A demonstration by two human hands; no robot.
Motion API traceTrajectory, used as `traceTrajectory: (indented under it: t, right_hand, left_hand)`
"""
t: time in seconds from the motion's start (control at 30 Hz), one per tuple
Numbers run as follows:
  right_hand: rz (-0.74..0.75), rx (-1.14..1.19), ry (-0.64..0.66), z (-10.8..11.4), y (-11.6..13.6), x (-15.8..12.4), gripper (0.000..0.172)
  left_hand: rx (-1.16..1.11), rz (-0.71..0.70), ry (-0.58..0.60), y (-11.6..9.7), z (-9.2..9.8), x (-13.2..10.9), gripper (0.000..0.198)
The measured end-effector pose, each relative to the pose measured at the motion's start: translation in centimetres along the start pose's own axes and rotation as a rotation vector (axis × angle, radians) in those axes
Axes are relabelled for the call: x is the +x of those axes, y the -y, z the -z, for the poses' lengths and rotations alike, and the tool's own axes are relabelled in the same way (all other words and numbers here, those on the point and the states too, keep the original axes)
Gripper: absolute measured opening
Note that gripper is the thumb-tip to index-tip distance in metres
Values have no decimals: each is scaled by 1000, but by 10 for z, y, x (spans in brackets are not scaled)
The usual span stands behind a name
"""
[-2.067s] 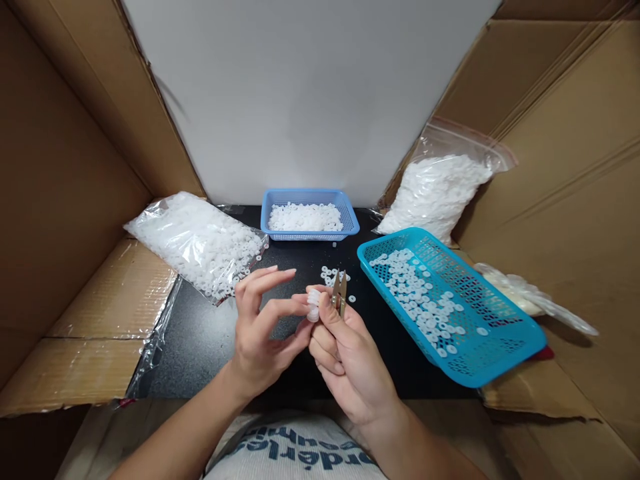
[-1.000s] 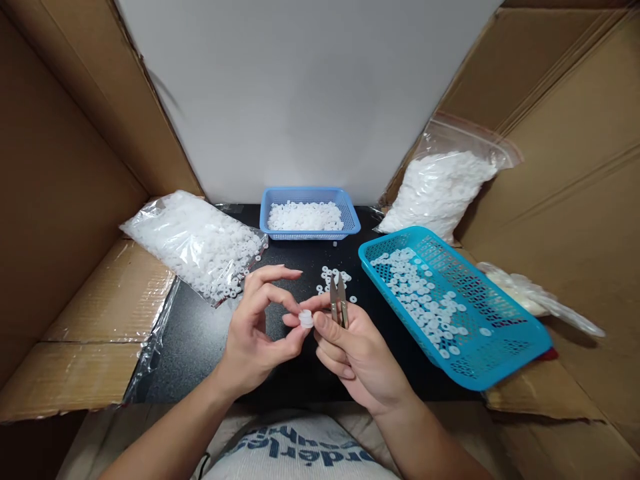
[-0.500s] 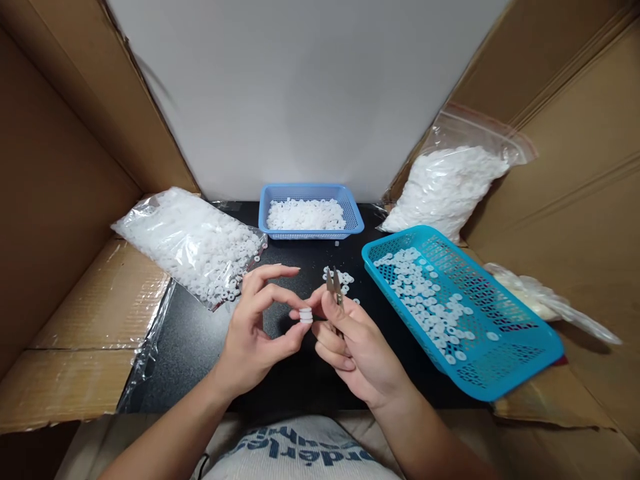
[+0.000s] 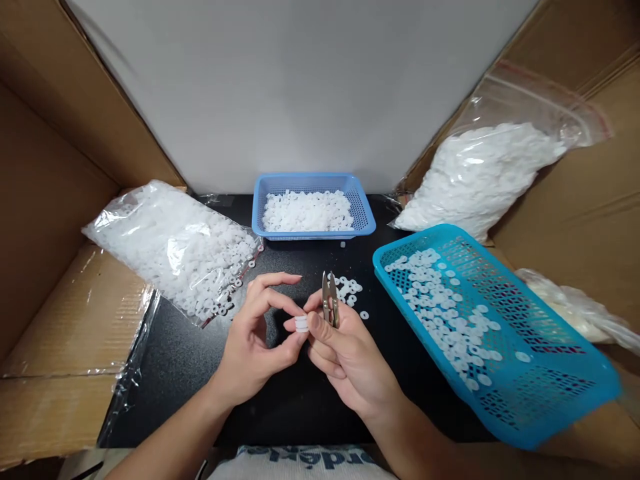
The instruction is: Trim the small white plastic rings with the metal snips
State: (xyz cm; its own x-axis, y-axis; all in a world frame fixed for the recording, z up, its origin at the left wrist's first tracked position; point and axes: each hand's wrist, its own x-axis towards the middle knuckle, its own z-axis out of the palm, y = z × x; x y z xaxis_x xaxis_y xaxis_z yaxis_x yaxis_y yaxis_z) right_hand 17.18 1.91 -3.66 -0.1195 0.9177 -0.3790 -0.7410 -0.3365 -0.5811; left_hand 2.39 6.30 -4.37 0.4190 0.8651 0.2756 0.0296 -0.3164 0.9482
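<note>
Between the thumb and forefinger of my left hand [image 4: 250, 343] is a short stack of small white plastic washers [image 4: 301, 325], held on edge level. My right hand [image 4: 357, 363] is closed round a pair of metal thread snips [image 4: 330, 293], whose two pointed blades stand up, slightly apart. The right thumb and forefinger also reach the right side of the stack. Just behind the snips, a little heap of loose white washers [image 4: 350, 288] lies on the black table [image 4: 190, 380].
A blue basket [image 4: 315, 235] full of small white rings stands at the back. To the right is a turquoise basket [image 4: 565, 413] of washers. Bulging clear bags flank them, one left [image 4: 170, 240], one right [image 4: 490, 173]. Cardboard walls [image 4: 45, 167] enclose both sides.
My right thumb has moved onto the stack, and the snips now point more upright. The view has shifted, so the baskets and bags appear nearer and farther outward.
</note>
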Motion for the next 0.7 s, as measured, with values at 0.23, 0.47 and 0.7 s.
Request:
traceTrajectory:
  t: [0.23,0.47,0.7]
  right_hand:
    - [-77,63,20,3,5,13,55]
    - [-119,105,64,6,2,13,52]
    - [-58,52,66,4,5,-1,49]
  left_hand:
    - [-64,42,-7,2,2,6,12]
    - [28,5,-29,0,-3,7,13]
    - [165,-103,-37,-10,-6,1,14]
